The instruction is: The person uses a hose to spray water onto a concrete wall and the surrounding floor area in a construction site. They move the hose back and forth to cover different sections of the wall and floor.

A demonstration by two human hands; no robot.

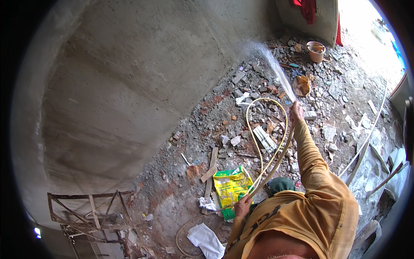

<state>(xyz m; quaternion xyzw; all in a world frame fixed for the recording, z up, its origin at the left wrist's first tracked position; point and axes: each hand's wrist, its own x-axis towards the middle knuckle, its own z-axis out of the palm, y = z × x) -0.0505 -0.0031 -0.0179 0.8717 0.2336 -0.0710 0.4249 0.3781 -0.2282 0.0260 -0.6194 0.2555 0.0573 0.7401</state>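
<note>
My right hand [296, 111], at the end of my outstretched arm, is closed around the mouth of a pale yellow hose [285, 123]. Water [278, 71] sprays from it in a white fan toward the foot of the grey plastered wall [142, 64]. Low by my body, my left hand [243, 206] grips the same hose further back. Between the hands the hose rises in a tall loop over the rubble. A yellow and green printed sack [233, 185] lies flat beside my left hand.
Broken brick and stone [258, 125] cover the ground. A pinkish bucket [316, 51] stands near the far wall panel with red cloth [307, 9]. At lower left is a rusty metal frame [92, 211]. Wooden strips [211, 168] and a white sack [206, 240] lie near me.
</note>
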